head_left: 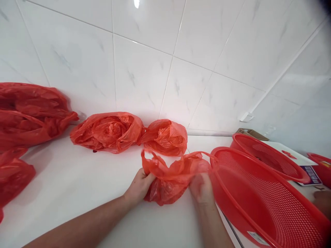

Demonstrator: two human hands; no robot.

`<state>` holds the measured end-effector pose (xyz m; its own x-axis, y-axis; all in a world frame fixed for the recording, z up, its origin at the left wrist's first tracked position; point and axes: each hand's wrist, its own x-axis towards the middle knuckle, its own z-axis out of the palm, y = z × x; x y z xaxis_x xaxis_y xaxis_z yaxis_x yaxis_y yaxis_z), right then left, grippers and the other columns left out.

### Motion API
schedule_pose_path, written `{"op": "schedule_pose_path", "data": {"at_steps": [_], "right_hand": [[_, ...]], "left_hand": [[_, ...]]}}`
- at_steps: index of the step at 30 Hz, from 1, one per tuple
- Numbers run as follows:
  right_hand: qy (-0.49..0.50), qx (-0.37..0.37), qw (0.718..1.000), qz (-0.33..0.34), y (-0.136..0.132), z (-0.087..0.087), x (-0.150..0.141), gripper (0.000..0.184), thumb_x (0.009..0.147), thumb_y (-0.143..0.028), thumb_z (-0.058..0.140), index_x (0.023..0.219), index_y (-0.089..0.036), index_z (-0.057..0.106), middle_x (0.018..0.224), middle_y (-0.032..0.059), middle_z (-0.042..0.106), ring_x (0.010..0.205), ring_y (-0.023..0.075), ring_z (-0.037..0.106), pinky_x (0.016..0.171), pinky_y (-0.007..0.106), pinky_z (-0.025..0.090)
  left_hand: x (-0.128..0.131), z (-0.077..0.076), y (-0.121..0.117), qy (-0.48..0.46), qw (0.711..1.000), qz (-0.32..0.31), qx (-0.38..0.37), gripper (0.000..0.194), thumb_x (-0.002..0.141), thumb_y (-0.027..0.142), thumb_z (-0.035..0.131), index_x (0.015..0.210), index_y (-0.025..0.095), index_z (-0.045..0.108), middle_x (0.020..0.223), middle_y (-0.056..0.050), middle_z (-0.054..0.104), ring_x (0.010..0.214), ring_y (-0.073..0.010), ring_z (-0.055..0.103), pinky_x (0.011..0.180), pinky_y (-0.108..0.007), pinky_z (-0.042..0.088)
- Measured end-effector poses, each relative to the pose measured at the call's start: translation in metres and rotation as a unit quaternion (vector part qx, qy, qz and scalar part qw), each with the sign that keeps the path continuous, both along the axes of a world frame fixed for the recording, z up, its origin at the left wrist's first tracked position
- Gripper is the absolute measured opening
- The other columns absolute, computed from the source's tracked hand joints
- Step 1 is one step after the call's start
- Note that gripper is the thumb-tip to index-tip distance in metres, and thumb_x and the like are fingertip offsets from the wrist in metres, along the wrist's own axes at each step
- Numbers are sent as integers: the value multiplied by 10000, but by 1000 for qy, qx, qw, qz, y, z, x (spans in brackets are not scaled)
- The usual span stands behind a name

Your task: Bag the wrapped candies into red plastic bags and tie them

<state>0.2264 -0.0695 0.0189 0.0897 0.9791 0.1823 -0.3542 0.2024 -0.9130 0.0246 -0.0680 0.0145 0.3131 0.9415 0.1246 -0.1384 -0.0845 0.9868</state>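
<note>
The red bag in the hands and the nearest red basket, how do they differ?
The held bag is thin and crumpled; the nearest basket looks stiff, oval and meshed. The held bag is smaller; the nearest basket is larger. Both are red.

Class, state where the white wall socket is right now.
In the head view, the wall socket is right of centre, low on the tiled wall, above the cardboard box.

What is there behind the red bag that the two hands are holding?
Behind the held bag lies a bunched red bag and, farther back, the white tiled wall. The patch of white surface it covers cannot be seen.
</note>
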Motion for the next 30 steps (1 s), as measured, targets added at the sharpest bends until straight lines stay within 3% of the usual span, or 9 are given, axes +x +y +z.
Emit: {"op": "schedule_pose_path", "data": {"at_steps": [2,4,8,11,15,19,23,27,30], "right_hand": [[33,33,998,50,-5,6,0,565,767,-681,484,1197,-319,552,1227,63,580,1114,273,531,839,407,470],[31,52,995,79,-8,10,-6,721,669,-712,581,1270,-325,486,1262,70,551,1161,275,492,853,396,462],[-12,34,995,98,-14,14,-26,816,603,-514,771,1314,-310,427,1223,72,567,1086,248,537,860,373,463],[-44,-10,989,140,-20,15,-40,612,668,-319,769,1226,-261,523,1089,64,638,936,218,605,796,358,488],[39,-71,990,116,-19,9,-38,233,730,-301,702,933,-192,668,885,51,689,830,212,639,746,347,505],[185,-68,978,65,-9,3,-15,249,759,-375,645,953,-221,674,1033,60,672,991,231,607,835,378,494],[248,-18,969,15,-2,4,-2,105,706,-335,700,739,-253,643,658,-36,608,705,133,603,814,322,496],[214,-26,976,32,-3,8,-8,154,738,-347,675,705,-241,569,468,-106,325,425,56,353,591,231,465],[133,-61,989,35,-8,10,-16,158,760,-375,638,766,-237,563,463,-112,297,407,47,297,505,198,400]], "left_hand": [[-1,1,2,-41,996,33,-76,337,791,486,564,689,167,525,656,-17,618,614,-167,579,559,-250,457],[-1,3,3,-61,993,40,-92,332,742,477,620,676,167,522,657,-13,620,622,-167,575,560,-243,451],[2,4,-1,-81,993,15,-82,309,693,408,690,608,156,534,625,1,606,584,-131,540,551,-218,433],[4,3,-2,-114,987,-21,-109,297,708,379,694,586,151,548,574,10,590,518,-110,517,523,-213,423],[1,3,2,-161,968,-4,-193,237,781,371,629,674,165,583,610,-10,640,497,-130,565,539,-242,464],[-2,3,10,-221,938,73,-257,140,813,257,590,925,174,598,799,-64,696,674,-186,663,646,-290,523],[-2,-2,17,-245,923,72,-287,155,805,176,564,959,169,573,845,-76,688,725,-192,674,685,-301,537],[-5,-3,18,-242,914,39,-324,135,749,141,539,876,134,585,769,-79,670,677,-207,665,679,-325,537],[-10,1,16,-261,905,-31,-335,206,753,217,539,905,99,612,850,-120,681,768,-245,669,749,-363,529]]}}
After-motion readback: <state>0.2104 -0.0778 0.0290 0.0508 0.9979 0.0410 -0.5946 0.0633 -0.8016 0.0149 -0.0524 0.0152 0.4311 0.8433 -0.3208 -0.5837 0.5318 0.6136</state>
